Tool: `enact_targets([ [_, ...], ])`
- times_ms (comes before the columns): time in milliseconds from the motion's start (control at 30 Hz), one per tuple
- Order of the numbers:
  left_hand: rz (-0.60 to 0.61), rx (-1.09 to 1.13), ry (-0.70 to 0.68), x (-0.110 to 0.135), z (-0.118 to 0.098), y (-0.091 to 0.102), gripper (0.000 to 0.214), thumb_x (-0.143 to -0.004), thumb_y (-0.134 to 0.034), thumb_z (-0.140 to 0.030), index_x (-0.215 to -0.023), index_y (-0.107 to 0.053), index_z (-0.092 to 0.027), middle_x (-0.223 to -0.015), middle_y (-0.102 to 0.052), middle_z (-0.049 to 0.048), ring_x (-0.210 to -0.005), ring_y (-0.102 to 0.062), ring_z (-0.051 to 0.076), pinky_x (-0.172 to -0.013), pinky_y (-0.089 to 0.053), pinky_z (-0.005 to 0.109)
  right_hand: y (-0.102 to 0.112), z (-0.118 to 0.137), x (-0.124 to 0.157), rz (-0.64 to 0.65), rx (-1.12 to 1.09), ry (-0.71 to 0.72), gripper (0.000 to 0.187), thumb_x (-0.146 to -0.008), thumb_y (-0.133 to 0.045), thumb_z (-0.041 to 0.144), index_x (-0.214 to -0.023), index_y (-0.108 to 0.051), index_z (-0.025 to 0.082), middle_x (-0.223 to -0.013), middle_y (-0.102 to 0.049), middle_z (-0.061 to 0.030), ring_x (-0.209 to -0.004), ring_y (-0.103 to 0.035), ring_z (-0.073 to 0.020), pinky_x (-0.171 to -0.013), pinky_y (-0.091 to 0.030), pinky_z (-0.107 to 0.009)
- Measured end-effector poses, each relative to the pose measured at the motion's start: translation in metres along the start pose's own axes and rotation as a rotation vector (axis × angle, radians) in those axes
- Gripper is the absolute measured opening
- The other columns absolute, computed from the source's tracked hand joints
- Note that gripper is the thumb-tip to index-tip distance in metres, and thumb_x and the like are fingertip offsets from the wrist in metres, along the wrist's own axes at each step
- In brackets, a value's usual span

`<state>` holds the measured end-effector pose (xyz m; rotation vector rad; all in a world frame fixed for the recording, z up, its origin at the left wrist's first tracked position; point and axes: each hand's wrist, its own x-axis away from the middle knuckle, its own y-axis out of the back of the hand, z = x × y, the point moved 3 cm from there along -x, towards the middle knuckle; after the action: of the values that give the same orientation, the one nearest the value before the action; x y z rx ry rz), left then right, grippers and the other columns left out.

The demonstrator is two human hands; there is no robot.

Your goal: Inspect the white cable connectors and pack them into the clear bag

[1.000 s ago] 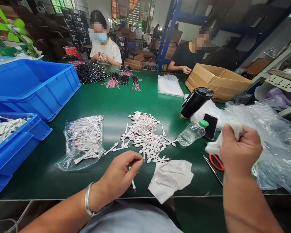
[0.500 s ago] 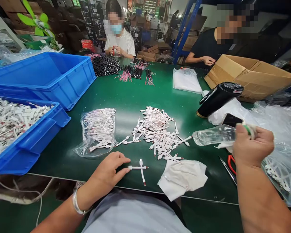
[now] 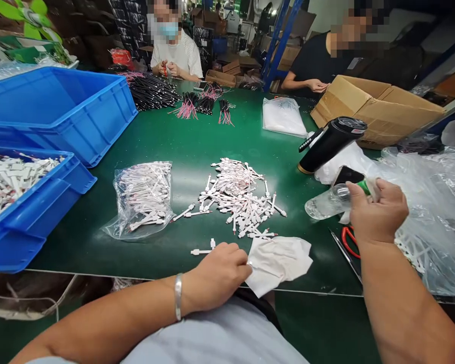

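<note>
My right hand (image 3: 377, 212) is closed round the neck of a clear plastic bottle (image 3: 324, 203) with a green cap, held tilted above the green table, with a bit of white cloth under the fingers. My left hand (image 3: 218, 273) rests near the table's front edge, fingers curled on the corner of a white cloth (image 3: 278, 262). Two small white connector wires (image 3: 202, 249) lie just left of it. A loose pile of the same white connector wires (image 3: 237, 197) sits in the middle of the table.
A clear bag of connectors (image 3: 144, 199) lies left of the pile. Blue bins (image 3: 30, 202) stand at left. A black tumbler (image 3: 328, 144), a phone, red-handled scissors (image 3: 349, 241), plastic bags and a cardboard box (image 3: 379, 111) are at right. Two people work at the far side.
My right hand took up the bottle and brought it closer. My left hand put down the wires and moved right onto the white cloth.
</note>
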<state>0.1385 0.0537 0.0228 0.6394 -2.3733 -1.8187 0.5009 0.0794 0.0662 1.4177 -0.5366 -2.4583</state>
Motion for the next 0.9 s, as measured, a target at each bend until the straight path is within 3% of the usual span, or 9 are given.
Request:
enact_targets([
  [133,0.06,-0.064,-0.002,-0.014,-0.001,-0.016,0.013,-0.084,-0.047,-0.01,-0.079,-0.057,-0.016,-0.083,-0.058,0.0029,-0.072,-0.045,0.015,-0.061,-0.032,0.03,0.015,0.027,-0.003,0.064,0.103,0.119,0.04,-0.064,-0.074,0.036,-0.089,-0.067,0.005,-0.078,-0.06,-0.0132,-0.082,-0.056,-0.0248,-0.075,-0.043,-0.04],
  [200,0.072,-0.047,0.009,-0.015,0.001,-0.02,0.012,-0.085,-0.047,-0.011,-0.08,-0.057,-0.017,-0.083,-0.058,0.0026,-0.072,-0.044,0.015,-0.062,-0.032,0.03,0.035,0.052,0.015,0.031,0.116,0.212,0.024,-0.075,-0.065,0.029,-0.087,-0.067,0.008,-0.076,-0.059,-0.011,-0.08,-0.057,-0.0231,-0.074,-0.044,-0.038],
  [233,0.075,-0.03,0.016,-0.015,0.001,-0.022,0.012,-0.085,-0.048,-0.012,-0.081,-0.058,-0.017,-0.083,-0.058,0.0024,-0.072,-0.044,0.015,-0.062,-0.032,0.03,0.043,0.068,0.031,0.114,0.051,0.27,0.017,-0.079,-0.06,0.025,-0.089,-0.067,0.012,-0.078,-0.059,-0.01,-0.08,-0.056,-0.0215,-0.075,-0.045,-0.036],
  [333,0.068,0.019,0.04,-0.015,0.004,-0.024,0.012,-0.085,-0.049,-0.012,-0.084,-0.06,-0.018,-0.083,-0.058,0.002,-0.072,-0.044,0.015,-0.063,-0.033,0.029,0.056,0.114,0.102,0.764,-0.285,0.467,0.022,-0.086,-0.046,0.015,-0.099,-0.063,0.021,-0.082,-0.06,-0.0047,-0.074,-0.057,-0.0155,-0.069,-0.048,-0.028],
  [400,0.051,0.042,0.052,-0.016,0.004,-0.025,0.014,-0.086,-0.048,-0.013,-0.086,-0.061,-0.019,-0.082,-0.058,0.002,-0.072,-0.044,0.015,-0.062,-0.033,0.028,0.06,0.13,0.148,1.026,-0.275,0.492,0.029,-0.087,-0.038,0.012,-0.101,-0.061,0.02,-0.073,-0.057,-0.0034,-0.064,-0.054,-0.0142,-0.056,-0.047,-0.024],
  [467,0.031,0.057,0.058,-0.018,0.004,-0.025,0.016,-0.087,-0.046,-0.014,-0.087,-0.062,-0.018,-0.08,-0.058,0.0023,-0.071,-0.044,0.015,-0.062,-0.034,0.028,0.061,0.134,0.179,1.056,-0.196,0.505,0.032,-0.087,-0.033,0.009,-0.104,-0.059,0.017,-0.072,-0.056,-0.005,-0.063,-0.053,-0.0157,-0.054,-0.047,-0.025],
  [567,0.021,0.061,0.065,-0.019,0.003,-0.024,0.018,-0.088,-0.044,-0.016,-0.086,-0.062,-0.017,-0.079,-0.058,0.0031,-0.069,-0.044,0.015,-0.062,-0.035,0.028,0.059,0.131,0.198,0.959,-0.075,0.595,0.033,-0.085,-0.031,0.005,-0.104,-0.058,0.013,-0.075,-0.057,-0.0075,-0.065,-0.051,-0.0182,-0.054,-0.045,-0.029],
  [700,0.052,0.069,0.079,-0.02,0.002,-0.022,0.019,-0.089,-0.044,-0.017,-0.085,-0.063,-0.016,-0.08,-0.059,0.004,-0.07,-0.045,0.015,-0.063,-0.037,0.027,0.06,0.131,0.2,0.843,0.009,0.763,0.034,-0.081,-0.031,0.001,-0.101,-0.058,0.008,-0.072,-0.055,-0.0081,-0.061,-0.047,-0.0183,-0.051,-0.039,-0.029],
  [900,0.088,0.069,0.099,-0.021,0.002,-0.02,0.021,-0.09,-0.041,-0.017,-0.084,-0.061,-0.017,-0.08,-0.058,0.0041,-0.07,-0.045,0.015,-0.063,-0.037,0.027,0.062,0.131,0.191,0.865,-0.003,1.002,0.035,-0.081,-0.033,0.001,-0.107,-0.056,0.007,-0.072,-0.054,-0.0072,-0.06,-0.043,-0.0187,-0.05,-0.031,-0.031],
])
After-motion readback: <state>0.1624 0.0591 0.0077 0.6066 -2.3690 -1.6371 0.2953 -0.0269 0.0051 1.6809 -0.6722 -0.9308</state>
